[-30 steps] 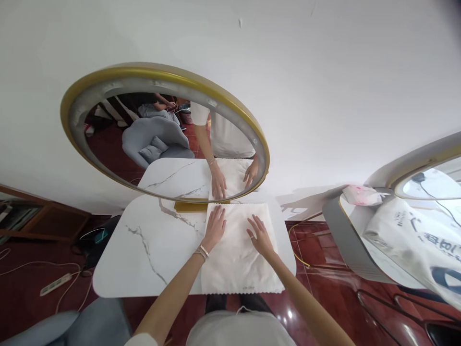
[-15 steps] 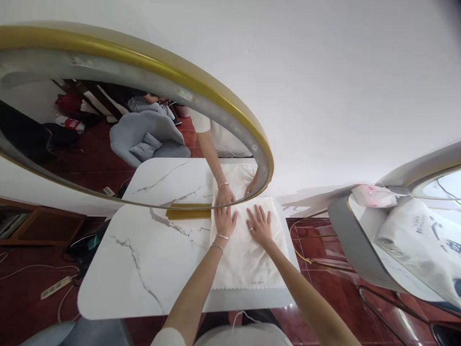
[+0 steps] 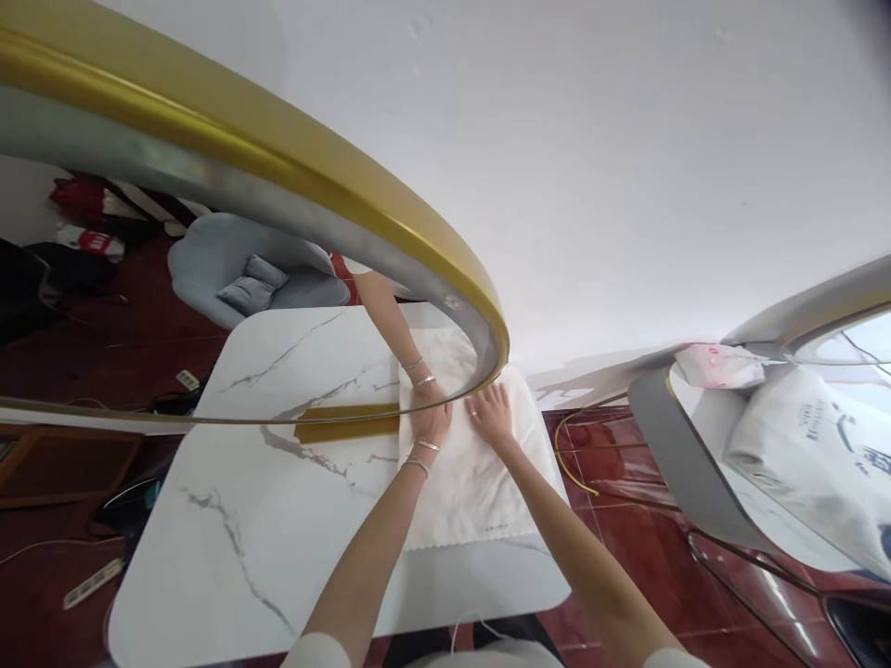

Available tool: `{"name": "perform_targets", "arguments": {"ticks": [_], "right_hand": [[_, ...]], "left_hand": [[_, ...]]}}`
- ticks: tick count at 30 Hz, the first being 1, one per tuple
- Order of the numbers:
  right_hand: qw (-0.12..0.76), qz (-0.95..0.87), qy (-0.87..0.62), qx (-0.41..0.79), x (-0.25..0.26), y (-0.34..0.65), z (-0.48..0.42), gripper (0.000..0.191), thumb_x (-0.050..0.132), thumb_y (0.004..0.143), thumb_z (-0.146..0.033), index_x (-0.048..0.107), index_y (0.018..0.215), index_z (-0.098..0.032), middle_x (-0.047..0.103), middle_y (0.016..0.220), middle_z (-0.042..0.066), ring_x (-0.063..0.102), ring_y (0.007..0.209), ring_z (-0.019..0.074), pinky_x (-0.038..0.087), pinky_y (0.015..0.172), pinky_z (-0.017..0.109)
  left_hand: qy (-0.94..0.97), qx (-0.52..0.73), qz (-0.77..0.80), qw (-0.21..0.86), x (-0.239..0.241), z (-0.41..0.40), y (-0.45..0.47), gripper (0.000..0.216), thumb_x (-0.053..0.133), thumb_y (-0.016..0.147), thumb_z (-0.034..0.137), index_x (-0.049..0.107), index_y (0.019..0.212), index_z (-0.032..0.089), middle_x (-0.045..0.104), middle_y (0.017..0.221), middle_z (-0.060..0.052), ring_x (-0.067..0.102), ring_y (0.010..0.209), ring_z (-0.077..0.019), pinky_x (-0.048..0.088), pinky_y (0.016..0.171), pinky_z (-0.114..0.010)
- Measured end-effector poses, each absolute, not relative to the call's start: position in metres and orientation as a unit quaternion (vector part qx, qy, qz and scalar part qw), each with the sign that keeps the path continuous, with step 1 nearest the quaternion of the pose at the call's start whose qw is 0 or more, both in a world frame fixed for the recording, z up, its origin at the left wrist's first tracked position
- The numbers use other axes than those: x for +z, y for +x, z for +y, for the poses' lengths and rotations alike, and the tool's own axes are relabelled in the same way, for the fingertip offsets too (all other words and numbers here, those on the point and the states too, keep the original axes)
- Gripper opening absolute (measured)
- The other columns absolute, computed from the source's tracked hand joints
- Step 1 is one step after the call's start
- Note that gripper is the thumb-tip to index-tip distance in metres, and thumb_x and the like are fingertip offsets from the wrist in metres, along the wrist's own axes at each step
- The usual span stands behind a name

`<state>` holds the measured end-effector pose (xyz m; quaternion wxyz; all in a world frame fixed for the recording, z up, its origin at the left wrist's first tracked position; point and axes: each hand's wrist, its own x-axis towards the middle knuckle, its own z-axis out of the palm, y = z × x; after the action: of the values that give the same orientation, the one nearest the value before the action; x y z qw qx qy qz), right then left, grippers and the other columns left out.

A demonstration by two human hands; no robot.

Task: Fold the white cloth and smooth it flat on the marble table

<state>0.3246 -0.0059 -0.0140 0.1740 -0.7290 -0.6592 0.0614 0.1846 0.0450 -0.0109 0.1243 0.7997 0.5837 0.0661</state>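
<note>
A white cloth [image 3: 466,506] with a scalloped near edge lies flat on the right part of a white marbled table [image 3: 278,529]. My left hand [image 3: 432,422], with bracelets at the wrist, rests on the cloth's left side; its fingers reach up to the mirror's lower rim. To its right, my right hand [image 3: 491,413], a ring on one finger, presses flat on the far part of the cloth with its fingers extended. Faint creases run through the cloth between and below my hands. Neither hand grasps anything.
A gold-rimmed mirror [image 3: 390,223] hangs low over the table's far side. A gold bar-shaped base [image 3: 348,427] lies left of the cloth. At the right, a second table [image 3: 686,436] bears a tissue pack [image 3: 720,365] and a printed white bag [image 3: 800,436]. A power strip [image 3: 93,583] lies at left.
Both my hands have slid farther up the cloth, toward the wall. The view has moved closer to the mirror, whose rim now looks larger.
</note>
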Motion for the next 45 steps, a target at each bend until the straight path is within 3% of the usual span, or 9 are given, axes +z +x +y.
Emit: {"name": "perform_targets", "arguments": {"ticks": [3,6,11,15,22,29,34,40,45], "right_hand": [[0.169,-0.630,-0.757,0.039,-0.016,0.351,-0.007,0.049,0.036,0.096,-0.042,0.047,0.138,-0.020,0.045,0.143,0.013,0.031,0.137,0.0294,0.021,0.113,0.051],[0.142,-0.616,-0.774,0.034,-0.015,0.374,-0.013,0.050,0.036,0.096,-0.045,0.044,0.140,-0.025,0.048,0.140,0.011,0.038,0.131,0.0310,0.023,0.111,0.054],[0.121,-0.613,-0.779,0.043,-0.014,0.397,-0.038,0.051,0.031,0.098,-0.040,0.037,0.146,-0.025,0.039,0.149,0.010,0.034,0.136,0.0291,0.026,0.111,0.051],[0.144,-0.630,-0.762,0.039,-0.017,0.404,-0.062,0.050,0.025,0.099,-0.030,0.035,0.147,-0.018,0.033,0.152,0.011,0.028,0.141,0.0258,0.028,0.112,0.046],[0.131,-0.668,-0.733,0.019,-0.012,0.375,-0.170,0.057,0.036,0.097,-0.037,0.026,0.151,-0.023,0.023,0.156,0.008,0.008,0.146,0.0326,0.029,0.111,0.049],[0.095,-0.658,-0.746,-0.021,-0.007,0.317,-0.269,0.070,0.042,0.093,-0.038,0.009,0.153,-0.026,0.020,0.157,0.009,0.018,0.144,0.0340,0.019,0.112,0.058],[0.093,-0.658,-0.747,-0.030,-0.013,0.315,-0.252,0.069,0.042,0.093,-0.038,0.010,0.153,-0.027,0.020,0.157,0.008,0.017,0.145,0.0329,0.018,0.112,0.057],[0.094,-0.647,-0.756,-0.033,-0.018,0.338,-0.183,0.061,0.035,0.097,-0.039,0.012,0.153,-0.029,0.017,0.158,0.006,0.012,0.146,0.0300,0.015,0.113,0.057],[0.100,-0.617,-0.780,-0.024,-0.019,0.353,-0.123,0.058,0.031,0.098,-0.045,0.018,0.152,-0.027,0.018,0.158,0.008,0.010,0.146,0.0316,0.008,0.111,0.065]], "left_hand": [[0.824,0.062,0.547,0.132,-0.007,0.045,0.197,0.050,0.024,0.097,0.033,0.067,0.101,0.009,0.069,0.097,-0.019,0.062,0.098,-0.0332,0.042,0.092,-0.049],[0.858,0.073,0.489,0.141,-0.002,0.043,0.212,0.046,0.026,0.097,0.033,0.062,0.118,0.013,0.066,0.116,-0.015,0.056,0.113,-0.0310,0.037,0.102,-0.047],[0.925,0.093,0.332,0.158,0.002,0.038,0.252,0.046,0.034,0.095,0.024,0.042,0.140,0.028,0.040,0.150,-0.002,0.033,0.139,-0.0206,0.023,0.116,-0.043],[0.936,0.112,0.304,0.138,-0.003,0.024,0.276,0.052,0.031,0.097,0.037,0.035,0.145,0.017,0.031,0.154,-0.009,0.020,0.145,-0.0253,0.013,0.118,-0.054],[0.935,0.122,0.313,0.114,-0.005,-0.034,0.251,0.057,0.034,0.096,0.044,0.030,0.148,0.020,0.024,0.157,-0.008,0.013,0.147,-0.0261,0.006,0.118,-0.058],[0.914,0.129,0.370,0.109,0.001,-0.154,0.182,0.054,0.039,0.096,0.032,0.030,0.148,0.025,0.020,0.158,-0.009,0.017,0.146,-0.0255,0.010,0.117,-0.056],[0.895,0.113,0.424,0.085,-0.002,-0.212,0.129,0.068,0.054,0.085,0.052,0.033,0.147,0.031,0.020,0.158,-0.013,0.019,0.144,-0.0348,0.000,0.114,-0.059],[0.909,0.118,0.390,0.085,-0.002,-0.127,0.144,0.066,0.056,0.085,0.054,0.036,0.144,0.035,0.021,0.158,-0.011,0.020,0.144,-0.0352,0.007,0.113,-0.061],[0.902,0.140,0.401,0.082,-0.003,-0.081,0.177,0.049,0.046,0.094,0.029,0.040,0.142,0.034,0.024,0.157,-0.010,0.021,0.145,-0.0283,0.016,0.114,-0.058]]}}
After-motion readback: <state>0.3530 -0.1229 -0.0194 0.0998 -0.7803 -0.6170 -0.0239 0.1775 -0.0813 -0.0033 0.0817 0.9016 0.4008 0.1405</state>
